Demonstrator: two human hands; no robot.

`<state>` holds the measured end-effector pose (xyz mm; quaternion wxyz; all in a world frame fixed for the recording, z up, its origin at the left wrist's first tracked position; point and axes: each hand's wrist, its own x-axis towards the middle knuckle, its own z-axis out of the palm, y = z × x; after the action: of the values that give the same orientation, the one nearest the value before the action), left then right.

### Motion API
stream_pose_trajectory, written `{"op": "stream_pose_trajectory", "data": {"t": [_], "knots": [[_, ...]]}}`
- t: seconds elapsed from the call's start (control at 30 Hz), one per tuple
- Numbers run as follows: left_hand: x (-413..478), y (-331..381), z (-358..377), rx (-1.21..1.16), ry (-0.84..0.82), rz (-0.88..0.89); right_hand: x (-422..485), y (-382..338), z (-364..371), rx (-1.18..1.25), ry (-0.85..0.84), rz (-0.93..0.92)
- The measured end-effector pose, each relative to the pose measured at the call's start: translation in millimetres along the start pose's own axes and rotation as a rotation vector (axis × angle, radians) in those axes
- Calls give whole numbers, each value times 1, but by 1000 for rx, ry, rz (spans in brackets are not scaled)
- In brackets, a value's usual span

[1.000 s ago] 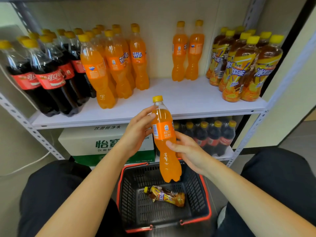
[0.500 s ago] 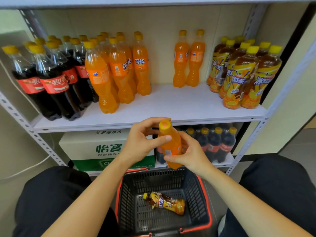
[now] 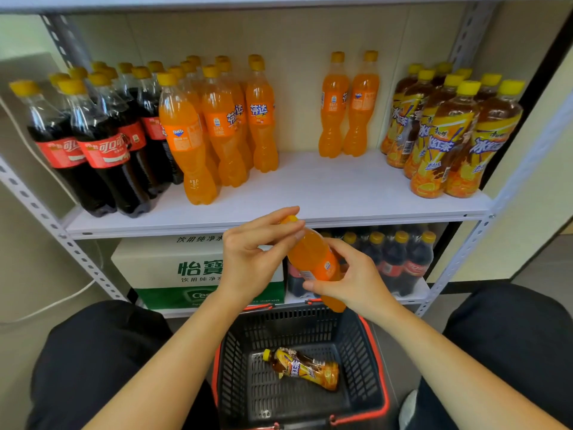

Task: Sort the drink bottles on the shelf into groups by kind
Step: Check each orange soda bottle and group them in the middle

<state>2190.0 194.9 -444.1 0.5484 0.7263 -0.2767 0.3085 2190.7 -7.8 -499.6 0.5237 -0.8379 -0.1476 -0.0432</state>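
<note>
While both hands hold it, the orange bottle hangs in front of the shelf edge and above the basket, resting on neither. Its long axis is tilted: the cap points up and left, toward the shelf, and the base points down and right, over the basket's far rim. The left hand pinches the cap and neck with its fingertips. The right hand curls round the labelled body lower down.

On the shelf, the orange group stands up and to the left of the held bottle, on the cap's side and nearer the left hand. A pair of the same kind stands apart, almost straight above. Colas fill the far left and teas the far right.

Judgement: placing calls for the base to swing under the cap until the axis is upright, then a lift onto the board beside the orange group. One tea bottle lies on its side in the basket, not yet sorted.
</note>
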Motion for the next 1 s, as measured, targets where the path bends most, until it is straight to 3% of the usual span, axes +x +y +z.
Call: {"op": "stream_pose_trajectory", "data": {"t": [0.3, 0.47, 0.6, 0.9, 1.0], "knots": [[5, -1, -2, -328, 101, -338, 1, -6, -4, 161, -125, 55], [9, -4, -6, -343, 63, -410, -2, -12, -3, 268, -196, 94], [8, -7, -6, -295, -134, -384, -1, -18, -6, 420, -129, 167], [1, -10, -14, -94, -743, -465, 4, -30, -26, 771, 24, 375], [-3, -10, -13, -116, -856, -469, 6, -32, -31, 854, 61, 393]]}}
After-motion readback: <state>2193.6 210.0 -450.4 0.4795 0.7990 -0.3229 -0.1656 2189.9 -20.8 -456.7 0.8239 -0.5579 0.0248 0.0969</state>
